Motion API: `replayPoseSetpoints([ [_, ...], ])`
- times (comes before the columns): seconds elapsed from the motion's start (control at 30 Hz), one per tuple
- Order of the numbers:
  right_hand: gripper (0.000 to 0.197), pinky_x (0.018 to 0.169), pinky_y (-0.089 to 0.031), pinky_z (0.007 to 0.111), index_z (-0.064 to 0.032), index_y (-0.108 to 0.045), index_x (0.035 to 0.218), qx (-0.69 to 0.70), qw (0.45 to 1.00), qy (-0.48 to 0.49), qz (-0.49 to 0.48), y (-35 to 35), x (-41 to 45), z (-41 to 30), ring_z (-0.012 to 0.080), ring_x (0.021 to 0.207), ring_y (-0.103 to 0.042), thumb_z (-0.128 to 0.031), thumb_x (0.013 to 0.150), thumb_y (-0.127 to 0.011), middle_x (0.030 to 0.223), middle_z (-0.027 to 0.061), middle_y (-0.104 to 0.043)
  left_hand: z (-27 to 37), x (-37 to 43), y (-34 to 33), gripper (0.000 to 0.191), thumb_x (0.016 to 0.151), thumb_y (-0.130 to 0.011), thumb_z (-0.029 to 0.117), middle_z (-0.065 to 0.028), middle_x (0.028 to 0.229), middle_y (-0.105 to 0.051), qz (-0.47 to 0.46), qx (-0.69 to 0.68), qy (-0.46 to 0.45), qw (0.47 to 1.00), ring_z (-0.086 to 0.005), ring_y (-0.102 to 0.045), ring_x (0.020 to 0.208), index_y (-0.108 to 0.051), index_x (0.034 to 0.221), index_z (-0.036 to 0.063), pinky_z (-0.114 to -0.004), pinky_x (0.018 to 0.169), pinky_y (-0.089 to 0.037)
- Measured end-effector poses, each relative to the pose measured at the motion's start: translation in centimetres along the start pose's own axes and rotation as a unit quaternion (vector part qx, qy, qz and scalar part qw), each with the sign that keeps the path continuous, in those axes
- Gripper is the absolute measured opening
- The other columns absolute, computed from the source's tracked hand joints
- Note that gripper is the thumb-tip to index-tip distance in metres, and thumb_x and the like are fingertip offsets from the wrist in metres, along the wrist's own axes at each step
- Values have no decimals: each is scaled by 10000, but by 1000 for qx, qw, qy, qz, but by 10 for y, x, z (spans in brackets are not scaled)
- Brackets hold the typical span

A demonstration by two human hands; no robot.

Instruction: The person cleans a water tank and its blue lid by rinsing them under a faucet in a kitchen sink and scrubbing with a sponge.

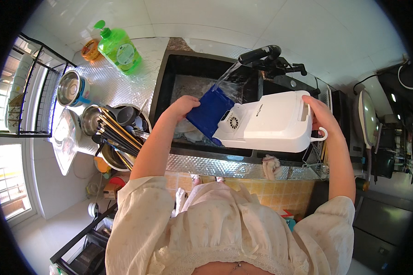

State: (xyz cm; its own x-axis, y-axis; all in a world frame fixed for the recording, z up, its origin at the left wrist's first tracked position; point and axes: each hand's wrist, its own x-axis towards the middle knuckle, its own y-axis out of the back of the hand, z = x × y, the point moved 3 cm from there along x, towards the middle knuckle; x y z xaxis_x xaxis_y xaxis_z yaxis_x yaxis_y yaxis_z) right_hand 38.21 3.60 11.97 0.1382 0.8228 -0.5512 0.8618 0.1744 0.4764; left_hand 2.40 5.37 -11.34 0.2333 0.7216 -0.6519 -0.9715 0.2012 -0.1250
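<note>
My left hand (185, 106) pinches the left corner of a dark blue plastic panel (210, 111). This panel meets the left end of a white plastic container (282, 120), which has a round vent of slots and bears writing. At the container's right end, beside a slot and a white hook (320, 134), my right hand (317, 109) grips it; some fingers are hidden behind. Water streams from a black faucet (260, 55) onto the panel's upper edge and splashes. Both pieces are held over a black double-basin sink (162, 86). A pale wet cloth (190, 132) lies in the left basin.
A green pump bottle (120, 51) stands on the counter at back left. Bowls (69, 88) and a pot of chopsticks and ladles (118, 129) crowd the left side. A cloth (271, 166) hangs over the front edge. To the right is a wok (366, 117).
</note>
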Motion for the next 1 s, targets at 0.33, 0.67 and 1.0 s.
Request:
replayPoseSetpoints([
  [0.33, 493, 584, -493, 270, -50, -567, 1001, 144, 987, -64, -27, -5, 24, 36, 140, 683, -580, -459, 728, -578, 846, 60, -594, 40, -32, 4, 297, 782, -541, 144, -91, 842, -614, -12, 108, 24, 994, -184, -608, 641, -568, 1037, -5, -365, 474, -520],
  [0.67, 409, 739, -476, 308, -65, -588, 1022, 266, 945, -147, -121, -19, 24, 79, 172, 837, -583, -402, 800, -523, 968, 55, -616, 63, -45, 12, 293, 783, -520, 132, -108, 825, -615, -45, 170, 69, 982, -206, -621, 610, -571, 1031, -16, -390, 506, -547],
  [1.0, 400, 745, -466, 288, -80, -581, 1034, 292, 939, -136, -120, -25, 5, 89, 163, 844, -571, -409, 821, -498, 972, 30, -609, 85, -39, 0, 168, 758, -524, 97, -147, 762, -590, -65, 217, 82, 970, -261, -619, 622, -589, 806, -51, -403, 510, -556],
])
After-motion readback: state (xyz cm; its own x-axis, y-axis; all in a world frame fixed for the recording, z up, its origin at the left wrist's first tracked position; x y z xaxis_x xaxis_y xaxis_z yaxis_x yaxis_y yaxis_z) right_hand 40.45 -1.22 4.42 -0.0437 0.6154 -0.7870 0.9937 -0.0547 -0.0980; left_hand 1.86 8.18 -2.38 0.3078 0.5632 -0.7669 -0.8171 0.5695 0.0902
